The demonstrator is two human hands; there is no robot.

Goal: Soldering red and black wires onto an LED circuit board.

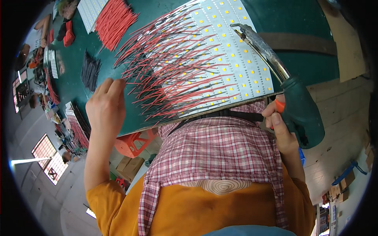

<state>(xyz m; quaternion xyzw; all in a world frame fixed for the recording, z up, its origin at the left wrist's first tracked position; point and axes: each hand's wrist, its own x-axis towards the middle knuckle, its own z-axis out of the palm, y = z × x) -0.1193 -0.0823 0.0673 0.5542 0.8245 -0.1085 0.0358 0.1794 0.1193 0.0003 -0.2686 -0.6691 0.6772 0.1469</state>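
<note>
My right hand (284,131) is wrapped round the green handle of a soldering gun (301,106), with fingers at its orange trigger. Its metal tip points up and left, over the right part of a white LED board sheet (226,47) dotted with yellow LEDs. Many red and black wires (177,74) stick out in rows across the sheet's left part. Left of those wire ends, my left hand (106,102) is closed over the table, fingertips bent down. What it may pinch is hidden. Just beyond it lies a bundle of short black wires (91,70).
A pile of red wires (114,23) lies at the far left on the green table (136,122), beside another white board sheet (89,11). A dark strip (301,42) runs behind the soldering gun. Below the table edge stands an orange plastic stool (132,145) near cardboard boxes (130,167).
</note>
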